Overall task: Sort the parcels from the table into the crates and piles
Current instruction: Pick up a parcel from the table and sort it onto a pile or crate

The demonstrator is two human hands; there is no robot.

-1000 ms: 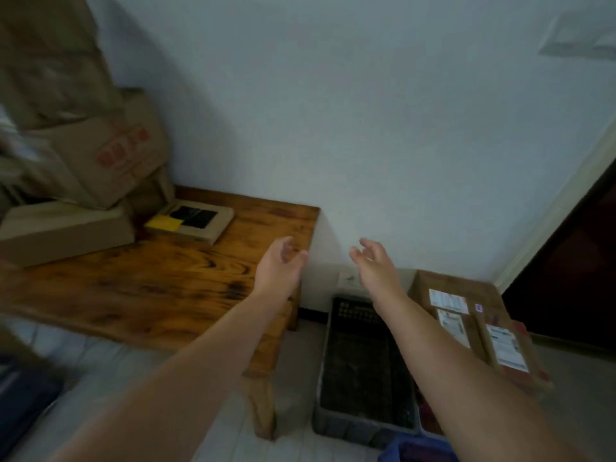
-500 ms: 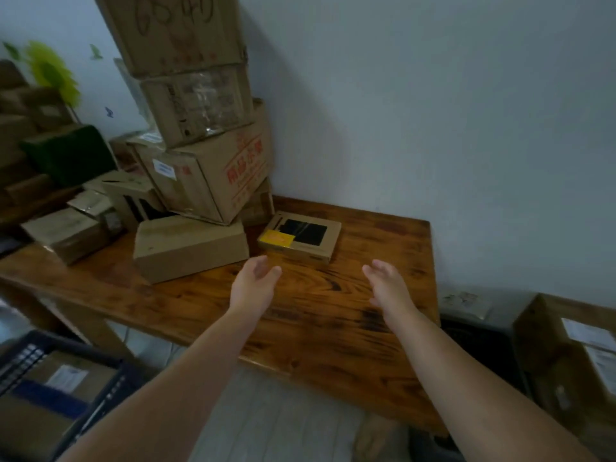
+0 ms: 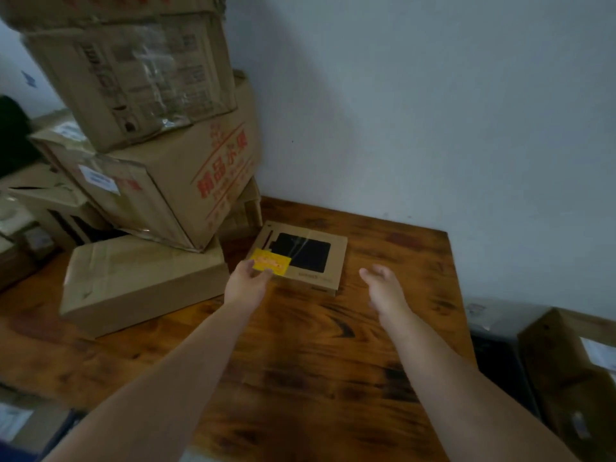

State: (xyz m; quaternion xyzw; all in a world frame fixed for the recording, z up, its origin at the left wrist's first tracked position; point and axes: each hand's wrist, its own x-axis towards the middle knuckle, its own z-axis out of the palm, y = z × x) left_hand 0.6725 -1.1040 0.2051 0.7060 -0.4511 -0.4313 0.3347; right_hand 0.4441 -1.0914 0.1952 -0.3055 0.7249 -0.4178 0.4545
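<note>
flat parcel (image 3: 304, 256): near-left corner hidden by left hand (image 3: 245, 284), grip unclear; right hand (image 3: 383, 291) spread, holding nothing.

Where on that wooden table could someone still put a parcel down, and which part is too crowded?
Bare wood lies between the flat brown cardboard parcel with a black window and the wooden table's right edge, and along the near front strip. The left is crowded: a leaning stack of large cardboard boxes rests on a long flat carton.
</note>
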